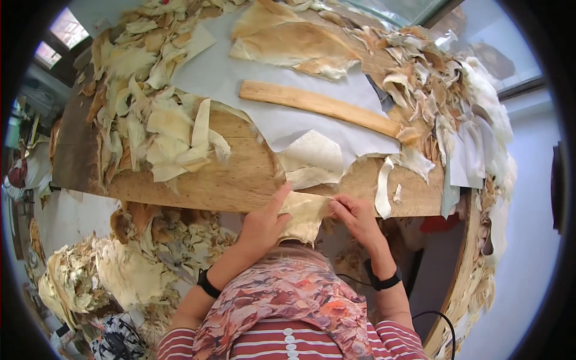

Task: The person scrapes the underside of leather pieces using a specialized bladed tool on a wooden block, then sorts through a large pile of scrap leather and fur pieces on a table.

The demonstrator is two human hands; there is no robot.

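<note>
A pale cream piece of hide spans my two hands at the table's near edge, its ragged lower end hanging down toward my apron. My right hand pinches its upper right corner between thumb and fingers. At the left side my left hand holds it, thumb on top and index finger stretched up along the edge; the other fingers are mostly hidden. Just beyond lies a whitish cut piece of hide on a large white sheet. A narrow off-white strip rests to the right of my right hand.
Across the sheet lies a flat wooden strip, with a tan furry hide behind it. Heaps of hide scraps cover the wooden table's left and right sides. More scraps are piled below at left.
</note>
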